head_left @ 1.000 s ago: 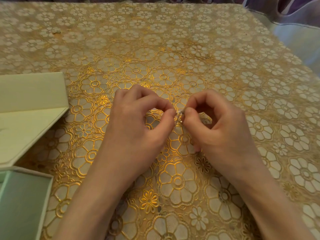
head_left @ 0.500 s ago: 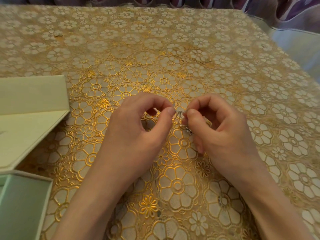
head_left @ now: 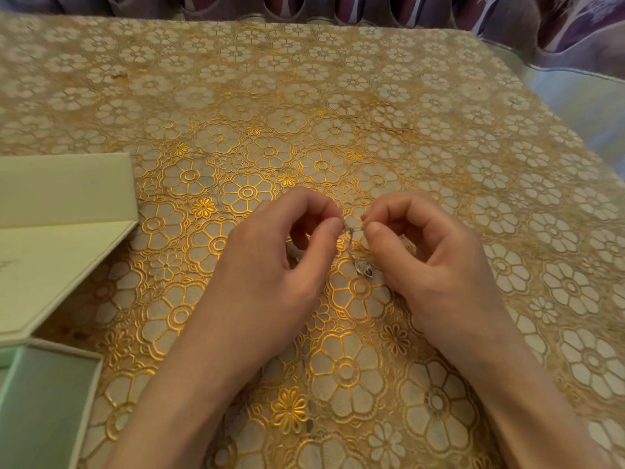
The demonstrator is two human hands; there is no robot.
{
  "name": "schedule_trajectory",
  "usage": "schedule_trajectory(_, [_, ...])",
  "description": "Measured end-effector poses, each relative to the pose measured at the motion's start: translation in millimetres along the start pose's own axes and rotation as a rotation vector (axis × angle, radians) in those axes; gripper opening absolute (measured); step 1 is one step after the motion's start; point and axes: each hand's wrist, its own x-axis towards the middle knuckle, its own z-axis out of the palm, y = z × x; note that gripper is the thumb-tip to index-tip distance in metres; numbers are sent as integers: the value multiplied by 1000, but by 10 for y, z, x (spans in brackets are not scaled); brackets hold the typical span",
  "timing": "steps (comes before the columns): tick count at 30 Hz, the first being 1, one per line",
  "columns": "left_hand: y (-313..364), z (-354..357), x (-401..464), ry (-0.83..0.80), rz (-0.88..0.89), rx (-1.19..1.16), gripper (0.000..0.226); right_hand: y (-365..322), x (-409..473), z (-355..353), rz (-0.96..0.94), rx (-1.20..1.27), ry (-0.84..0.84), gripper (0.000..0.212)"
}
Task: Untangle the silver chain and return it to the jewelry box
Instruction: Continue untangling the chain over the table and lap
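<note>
Pinching the silver chain (head_left: 352, 228) between thumb and forefinger of each hand, I hold a short stretch of it taut just above the counter (head_left: 304, 96). My left hand (head_left: 270, 265) has its grip grasping the chain at the left end of that stretch, thumb tip against the curled forefinger, the other fingers tucked under. My right hand (head_left: 436, 265) grips the other end in the same way, its fingertips close to those of the left but not touching them. From the stretch between the two grips a strand drops down, and a small silver pendant (head_left: 364, 268) hangs on it, just beside the base of my right thumb and low over the cloth; whether it touches the cloth I cannot tell. How much of the chain is knotted is too fine to make out.

Both forearms come in from the near edge. Under them lies a tablecloth (head_left: 345, 370) of gold flower outlines on a pale ground, covering the counter. Well apart to the left sits the jewelry box (head_left: 47, 411), pale green, its tray at the near left corner and its opened lid (head_left: 61, 231) lying flat beyond it. Past the far edge hangs a purple patterned fabric (head_left: 575, 25).
</note>
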Motion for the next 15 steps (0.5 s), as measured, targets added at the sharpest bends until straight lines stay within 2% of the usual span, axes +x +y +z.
schedule_trajectory(4, [-14,-13,-6,-13,23,29,8,6,3,16,-12,-62,-1,9])
schedule_trajectory(15, [-35,-17,-13,-17,47,89,9,-13,-4,6,22,-47,-2,9])
